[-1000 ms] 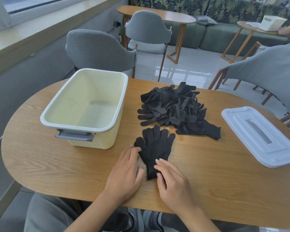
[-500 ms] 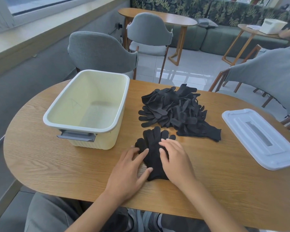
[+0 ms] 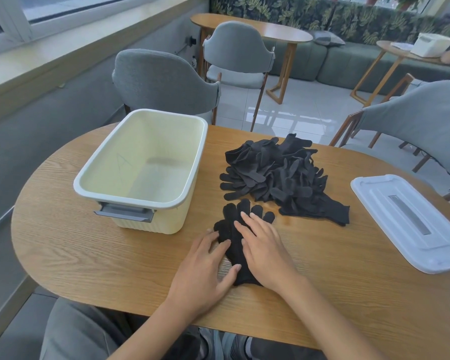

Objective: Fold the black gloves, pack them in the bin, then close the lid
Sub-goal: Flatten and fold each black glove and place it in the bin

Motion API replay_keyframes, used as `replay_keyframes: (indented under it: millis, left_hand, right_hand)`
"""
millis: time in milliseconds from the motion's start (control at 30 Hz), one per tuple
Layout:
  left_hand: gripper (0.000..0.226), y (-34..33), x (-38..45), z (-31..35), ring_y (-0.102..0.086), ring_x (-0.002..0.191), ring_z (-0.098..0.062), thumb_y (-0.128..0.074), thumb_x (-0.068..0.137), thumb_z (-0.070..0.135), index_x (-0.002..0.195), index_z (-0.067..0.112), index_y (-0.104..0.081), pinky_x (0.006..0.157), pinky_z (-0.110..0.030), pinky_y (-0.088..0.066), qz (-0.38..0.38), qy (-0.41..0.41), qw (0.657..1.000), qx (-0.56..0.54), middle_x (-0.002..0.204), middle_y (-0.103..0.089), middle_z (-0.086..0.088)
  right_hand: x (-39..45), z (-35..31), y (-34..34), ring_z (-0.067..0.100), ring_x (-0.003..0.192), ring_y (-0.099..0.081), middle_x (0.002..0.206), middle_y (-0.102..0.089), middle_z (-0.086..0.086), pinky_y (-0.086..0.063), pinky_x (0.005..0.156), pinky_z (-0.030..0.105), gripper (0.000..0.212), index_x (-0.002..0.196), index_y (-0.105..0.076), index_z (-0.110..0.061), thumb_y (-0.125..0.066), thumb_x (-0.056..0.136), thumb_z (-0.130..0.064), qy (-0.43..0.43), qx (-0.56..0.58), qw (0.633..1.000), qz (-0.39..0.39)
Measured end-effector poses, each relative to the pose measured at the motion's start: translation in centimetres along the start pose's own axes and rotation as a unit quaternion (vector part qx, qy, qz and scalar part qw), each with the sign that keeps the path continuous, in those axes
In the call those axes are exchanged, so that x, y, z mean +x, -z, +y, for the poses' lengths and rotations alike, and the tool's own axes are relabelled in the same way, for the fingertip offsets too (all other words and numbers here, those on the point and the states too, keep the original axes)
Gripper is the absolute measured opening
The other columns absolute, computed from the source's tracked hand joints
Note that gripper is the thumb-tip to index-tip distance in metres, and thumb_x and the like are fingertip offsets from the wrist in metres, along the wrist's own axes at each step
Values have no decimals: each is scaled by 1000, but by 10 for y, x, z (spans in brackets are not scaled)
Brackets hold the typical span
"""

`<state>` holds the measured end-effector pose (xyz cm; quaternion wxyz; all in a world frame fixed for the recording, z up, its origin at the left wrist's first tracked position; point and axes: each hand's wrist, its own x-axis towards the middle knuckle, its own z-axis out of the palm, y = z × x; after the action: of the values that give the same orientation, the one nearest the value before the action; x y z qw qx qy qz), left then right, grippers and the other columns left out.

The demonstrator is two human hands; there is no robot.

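Wood-grain table (image 3: pixel 89 255) fills my view, with gray chairs and a green sofa behind it. From the fingers outward: my right fingers (image 3: pixel 247 220) lie straight and slightly spread, flat on a black glove (image 3: pixel 234 245) spread on the table just in front of me, its fingertips pointing away. My right hand (image 3: pixel 266 252) covers the right part of that glove, palm down. My left hand (image 3: pixel 205 274) rests flat beside it, its fingers straight and apart, the tips touching the glove's left edge and the thumb lying across the cuff end near the table's front edge. Just beyond the flat glove sits a loose heap of black gloves (image 3: pixel 278 175), its nearest edge close to the glove's fingertips. Left of the heap stands the cream bin (image 3: pixel 107 190), open, with a gray handle (image 3: pixel 126 213) on its near wall. Well to the right lies the white lid (image 3: pixel 411 219), flat on the table and apart from the bin.
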<state>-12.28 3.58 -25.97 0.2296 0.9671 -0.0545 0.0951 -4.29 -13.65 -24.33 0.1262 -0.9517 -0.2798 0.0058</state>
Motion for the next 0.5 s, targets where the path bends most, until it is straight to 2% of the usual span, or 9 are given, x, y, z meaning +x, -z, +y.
replay_keyframes:
  millis: [167, 300, 400, 500]
  left_hand:
    - [54, -1, -1, 0, -27, 147, -14, -44, 96, 60, 134, 24, -54, 113, -23, -27, 12, 2, 1000, 6, 144, -47, 2]
    - [53, -1, -1, 0, -26, 147, -14, -43, 96, 60, 134, 24, -53, 114, -22, -24, 11, 4, 1000, 11, 146, -46, 2]
    - [54, -1, -1, 0, -26, 147, -15, -43, 96, 62, 134, 25, -52, 117, -29, -33, 13, 7, 1000, -1, 149, -41, 2]
    - [53, 1, -1, 0, -27, 145, -18, -49, 94, 62, 129, 24, -54, 113, -33, -40, 20, 7, 1000, -12, 156, -28, 0]
  right_hand:
    - [0, 3, 1, 8, 152, -7, 164, -21, -7, -5, 124, 30, 51, 155, -34, -26, -38, 105, -17, 29, 17, 999, 0]
    - [3, 4, 1, 4, 152, 3, 166, -14, -9, -1, 125, 34, 58, 157, -26, -26, -39, 102, -14, 66, 3, 997, -25]
    - [4, 3, 4, 1, 151, 8, 166, -6, -11, 1, 125, 30, 57, 158, -25, -27, -38, 103, -17, 52, 31, 998, -12]
    - [4, 3, 5, 1, 150, 11, 167, -3, -13, 0, 125, 32, 54, 158, -22, -28, -33, 106, -28, 39, 32, 998, -21]
